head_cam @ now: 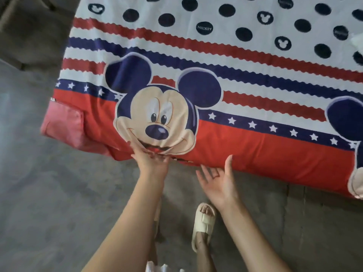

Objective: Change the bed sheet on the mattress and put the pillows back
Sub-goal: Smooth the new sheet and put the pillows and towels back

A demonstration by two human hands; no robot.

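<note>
Closest to me I see a foot in a cream slipper [204,222] on the grey floor [49,193], between my two forearms. My right hand [218,181] hangs palm up just short of the mattress edge, fingers spread and relaxed, holding nothing; only the thumb tip reaches the red border of the bed sheet [255,154]. My left hand [151,158] is pressed against the lower edge of the sheet right under the printed cartoon mouse face [157,118]. Its fingers look straight, and the cloth bunches a little above them, though blur keeps me from seeing whether any fold is pinched. The sheet covers the mattress [62,124], whose pinkish corner shows bare at the left. Farther off the sheet runs through a starred navy band, red and navy wavy stripes, then navy dots on white.
</note>
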